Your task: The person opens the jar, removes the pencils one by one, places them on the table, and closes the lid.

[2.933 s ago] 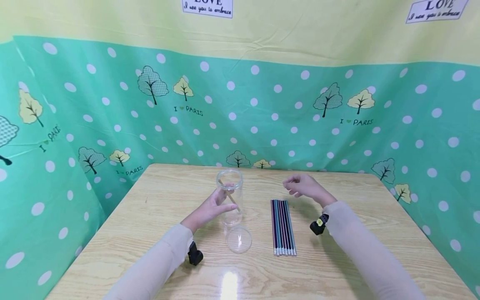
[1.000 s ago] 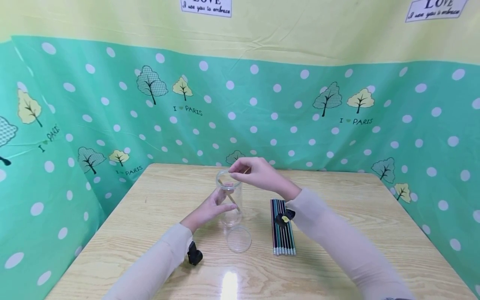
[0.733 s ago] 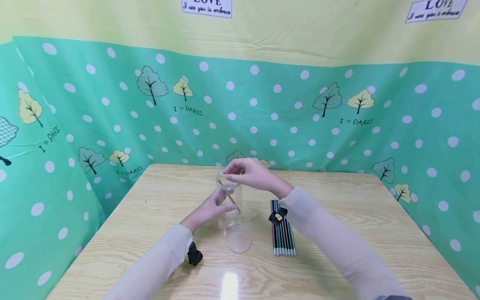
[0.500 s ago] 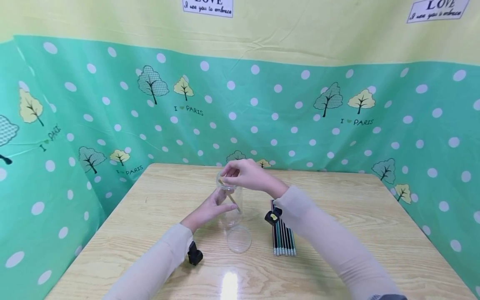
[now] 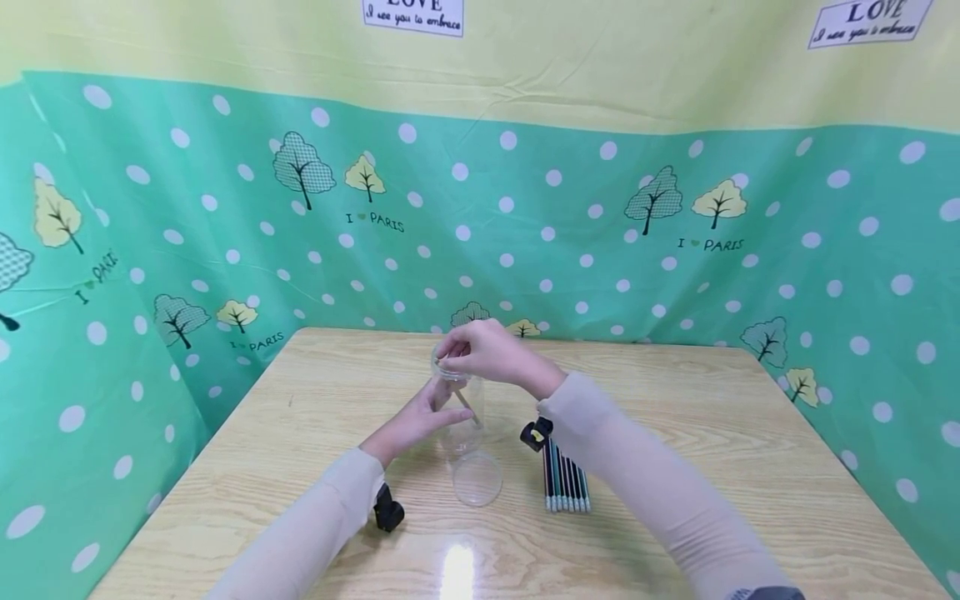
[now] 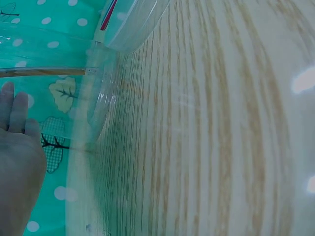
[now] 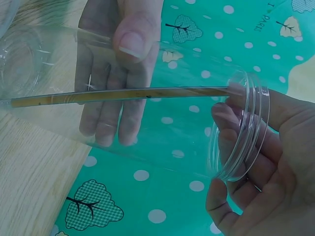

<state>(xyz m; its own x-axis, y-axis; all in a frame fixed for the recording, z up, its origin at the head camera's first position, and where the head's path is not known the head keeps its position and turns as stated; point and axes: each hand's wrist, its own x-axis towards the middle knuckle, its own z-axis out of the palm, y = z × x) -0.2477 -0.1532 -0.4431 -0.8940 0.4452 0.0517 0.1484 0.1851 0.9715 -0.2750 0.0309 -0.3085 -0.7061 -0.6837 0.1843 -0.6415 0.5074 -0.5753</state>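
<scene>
A tall clear jar stands on the table with its mouth up. My left hand grips it from the left, thumb in front and fingers behind, as the right wrist view shows through the wall. One golden-brown pencil leans inside the jar, its end with the metal band at the bottom. My right hand has thumb and fingertips at the jar's mouth, pinching the pencil's upper end. A round clear lid lies just in front of the jar.
A row of dark and teal pencils lies to the jar's right, partly under my right sleeve. Polka-dot curtain hangs behind the wooden table. Black wrist cameras sit under both cuffs.
My right hand has come left from above the pencil row to the jar's mouth, and its fingertips have dipped to the leaning pencil's end. My left hand and the jar have stayed put.
</scene>
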